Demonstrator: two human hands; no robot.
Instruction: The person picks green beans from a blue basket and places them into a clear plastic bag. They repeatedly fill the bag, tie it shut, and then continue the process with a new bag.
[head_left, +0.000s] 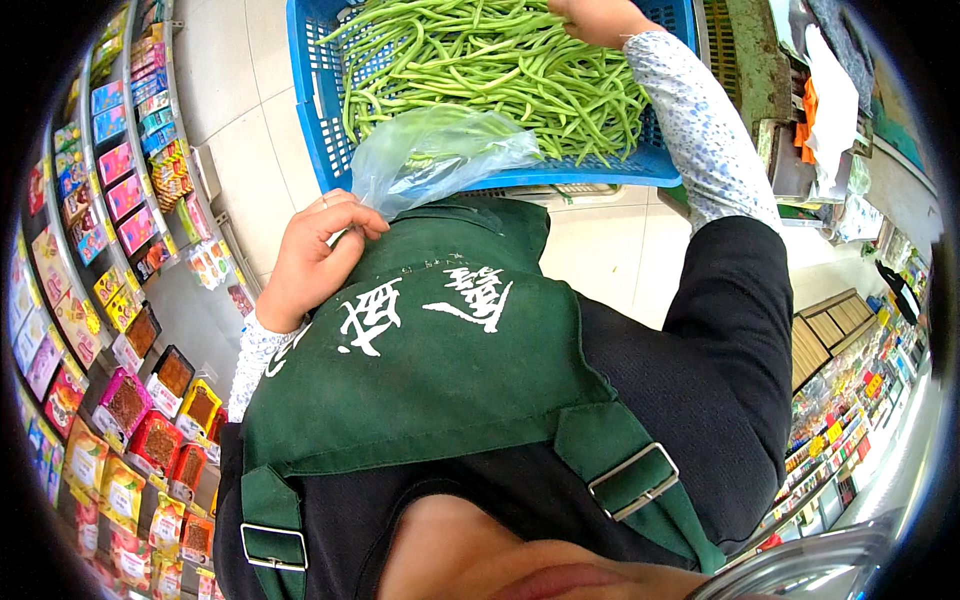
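Observation:
A blue plastic crate (311, 112) stands before me with a large heap of long green beans (480, 67) in it. Across the crate's near rim lies a thin clear plastic bag (442, 154), with some beans showing through or inside it. At the bag's near left edge, my left hand (322, 251) pinches the film between thumb and fingers, close to my green apron (442, 375). Over the far right part of the heap is my right hand (604, 21). Its fingers are partly cut off by the top of the picture, so their grip is hidden.
Store shelves (124, 187) with packaged snacks curve along the left. Pale floor tiles (244, 142) show beside the crate. A worn stand (757, 67) with white and orange items is to the right, and more stocked shelves (840, 427) stand farther back.

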